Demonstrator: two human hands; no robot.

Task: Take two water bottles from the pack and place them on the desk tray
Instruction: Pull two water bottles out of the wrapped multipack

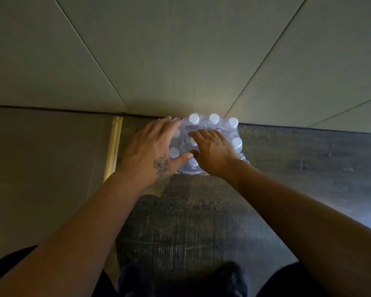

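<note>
A pack of water bottles (223, 130) in clear plastic wrap stands on the dark wood floor against the wall, its several white caps facing up. My left hand (152, 148), with a flower tattoo near the wrist, lies on the pack's left side, fingers spread over the wrap. My right hand (212, 151) rests flat on top of the pack near its middle, fingers pointing left and covering some caps. Neither hand holds a bottle. No desk tray is in view.
A pale panelled wall (180, 61) rises right behind the pack. A tall flat grey surface (47, 168) with a light edge strip stands at the left. Dark wood floor (298, 168) spreads to the right and towards my feet (180, 279).
</note>
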